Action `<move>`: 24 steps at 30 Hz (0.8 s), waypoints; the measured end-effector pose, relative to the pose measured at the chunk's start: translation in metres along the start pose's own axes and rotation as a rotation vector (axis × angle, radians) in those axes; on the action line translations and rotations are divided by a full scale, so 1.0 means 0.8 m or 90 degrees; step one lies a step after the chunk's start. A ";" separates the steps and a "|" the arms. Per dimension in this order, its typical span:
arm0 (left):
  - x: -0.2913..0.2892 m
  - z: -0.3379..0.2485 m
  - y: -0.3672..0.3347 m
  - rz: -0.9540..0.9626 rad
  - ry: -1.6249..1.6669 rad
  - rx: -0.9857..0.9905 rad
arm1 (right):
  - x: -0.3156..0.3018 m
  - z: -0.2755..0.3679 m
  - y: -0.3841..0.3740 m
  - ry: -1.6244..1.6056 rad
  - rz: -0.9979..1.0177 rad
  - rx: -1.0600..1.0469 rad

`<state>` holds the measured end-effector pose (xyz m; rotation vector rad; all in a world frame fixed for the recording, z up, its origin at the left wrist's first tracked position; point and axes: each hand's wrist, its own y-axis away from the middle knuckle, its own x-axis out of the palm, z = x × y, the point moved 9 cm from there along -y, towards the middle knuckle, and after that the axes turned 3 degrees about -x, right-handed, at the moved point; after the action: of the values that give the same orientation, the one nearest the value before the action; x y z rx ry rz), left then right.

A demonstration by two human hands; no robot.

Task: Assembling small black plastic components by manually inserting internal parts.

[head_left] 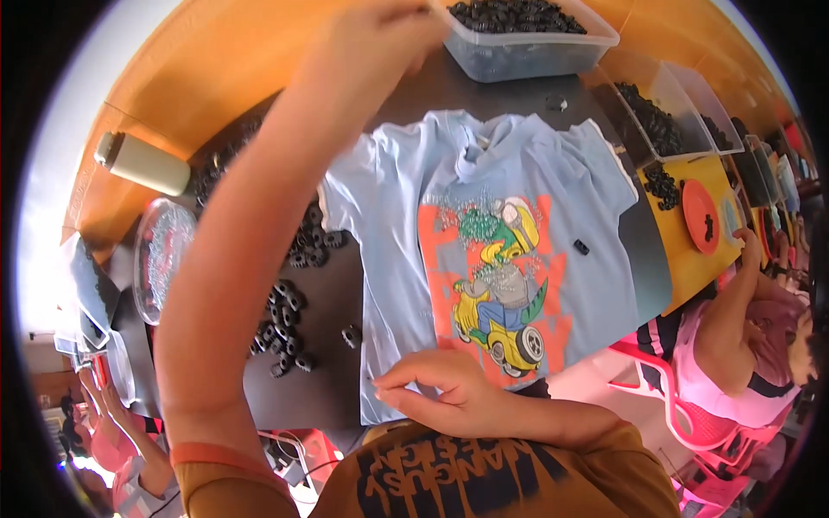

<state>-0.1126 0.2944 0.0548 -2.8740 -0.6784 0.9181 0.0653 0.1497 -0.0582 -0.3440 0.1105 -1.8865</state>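
Observation:
A light-blue T-shirt (pixel 561 207) with a cartoon print of a dinosaur on a yellow scooter lies spread on the dark table. Small silvery pieces, perhaps springs, lie scattered over the print, and one small black part (pixel 582 248) rests to their right. My left arm stretches far forward. My left hand (pixel 380 39), blurred and cut by the top edge, is beside the clear bin (pixel 518 59) heaped with black parts; its fingers are unclear. Over the shirt's near edge, my right hand (pixel 445 388) pinches finger and thumb together; whatever lies between the tips is too small to name.
Loose black parts (pixel 285 328) cover the table at left, near a clear round tub (pixel 142 276) of silvery pieces and a pale green bottle (pixel 151 162). At right are clear bins (pixel 682 142) and a red plate (pixel 698 203). A co-worker in pink (pixel 734 354) sits beyond a pink chair.

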 end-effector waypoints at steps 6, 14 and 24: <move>0.014 -0.023 -0.105 -0.079 -0.047 0.039 | 0.006 0.002 -0.003 0.009 0.043 -0.041; -0.005 0.021 0.127 -0.020 -0.267 0.099 | 0.006 0.008 -0.007 0.059 0.055 -0.094; -0.028 0.074 0.212 -0.108 -0.366 0.088 | 0.016 0.008 -0.005 0.108 0.075 -0.091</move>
<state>-0.0955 0.1268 -0.0112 -2.3802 -0.8319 1.7027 0.0597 0.1396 -0.0491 -0.2682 0.3733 -1.7935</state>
